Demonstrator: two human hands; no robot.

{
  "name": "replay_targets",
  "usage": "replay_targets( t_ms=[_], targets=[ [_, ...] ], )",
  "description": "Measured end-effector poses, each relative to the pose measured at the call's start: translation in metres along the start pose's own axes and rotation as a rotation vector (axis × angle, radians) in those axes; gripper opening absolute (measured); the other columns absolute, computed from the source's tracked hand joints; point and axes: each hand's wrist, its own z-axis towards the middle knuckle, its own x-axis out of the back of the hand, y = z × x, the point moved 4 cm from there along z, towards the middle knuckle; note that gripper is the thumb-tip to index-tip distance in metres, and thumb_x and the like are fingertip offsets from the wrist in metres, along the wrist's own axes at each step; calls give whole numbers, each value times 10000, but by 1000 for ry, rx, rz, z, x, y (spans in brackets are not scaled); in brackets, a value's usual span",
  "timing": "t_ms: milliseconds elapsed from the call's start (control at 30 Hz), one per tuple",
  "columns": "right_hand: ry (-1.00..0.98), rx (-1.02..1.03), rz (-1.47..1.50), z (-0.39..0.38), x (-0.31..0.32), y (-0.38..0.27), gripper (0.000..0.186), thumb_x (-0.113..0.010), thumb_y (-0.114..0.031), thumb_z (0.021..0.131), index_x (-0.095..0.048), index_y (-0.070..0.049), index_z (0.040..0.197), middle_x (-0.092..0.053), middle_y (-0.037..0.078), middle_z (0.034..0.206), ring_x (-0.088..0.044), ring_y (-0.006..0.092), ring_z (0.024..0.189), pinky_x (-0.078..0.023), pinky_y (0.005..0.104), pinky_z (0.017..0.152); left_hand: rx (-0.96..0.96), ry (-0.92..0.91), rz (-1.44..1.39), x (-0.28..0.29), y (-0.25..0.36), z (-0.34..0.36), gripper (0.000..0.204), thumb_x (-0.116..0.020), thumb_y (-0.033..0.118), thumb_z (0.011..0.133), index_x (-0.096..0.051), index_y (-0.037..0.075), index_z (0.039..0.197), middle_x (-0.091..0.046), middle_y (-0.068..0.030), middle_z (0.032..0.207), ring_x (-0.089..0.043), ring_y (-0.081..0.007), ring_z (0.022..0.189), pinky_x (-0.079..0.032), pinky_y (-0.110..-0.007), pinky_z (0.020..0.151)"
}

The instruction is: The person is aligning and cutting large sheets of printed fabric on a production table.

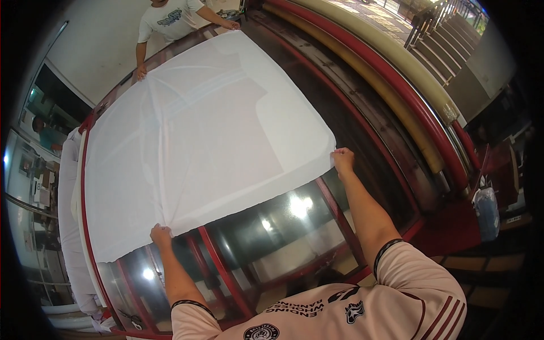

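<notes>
A large white fabric sheet point(209, 130) stretches over the table, with paler and darker patches showing through and a fold running lengthwise on its left side. My left hand point(161, 234) pinches its near edge, left of the middle. At the near right corner, my right hand point(343, 160) grips the same sheet between thumb and fingers. Across the table a person in a white T-shirt point(170, 21) holds the far edge, one hand point(141, 72) at the left and the other hand point(231, 25) at the far right corner.
The glossy, see-through tabletop point(272, 226) has red frame bars point(224, 266) beneath it. Along the right lie long rollers, including a red roller point(396, 79) and a cream roller point(374, 45). Scissors point(133, 320) rest at the near left. White cloth point(71, 215) hangs by the left edge.
</notes>
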Motion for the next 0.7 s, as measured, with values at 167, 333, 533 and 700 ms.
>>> replay_targets(
  t_ms=[167,333,533,700],
  targets=[
    [-41,-7,-142,-15,2,-14,224,-834,-217,756,-728,-54,866,-750,125,887,-731,277,853,-557,383,787,100,-27,-32,3,-22,6,239,-746,175,721,-774,-39,821,-721,-290,1074,-699,-434,969,-534,-455,987],
    [-9,157,-276,-32,8,-24,376,-855,-222,761,-681,-67,1057,-738,173,1065,-710,346,1021,-547,425,895,-42,34,-13,8,-28,9,261,-748,170,728,-770,-55,858,-726,-282,1025,-707,-433,968,-536,-461,984],
    [-55,171,-326,-39,9,-23,504,-865,-188,740,-638,-65,1172,-724,186,1134,-696,365,1075,-537,426,944,54,41,13,7,-40,16,239,-732,174,740,-781,-27,861,-726,-275,1059,-704,-428,1002,-542,-453,980],
    [-54,176,-331,-38,8,-22,501,-865,-176,735,-652,-50,1170,-727,191,1125,-700,351,1063,-541,416,938,73,-26,24,7,-43,16,213,-738,189,739,-789,5,832,-718,-272,1139,-704,-415,1025,-549,-442,973]
  ],
)
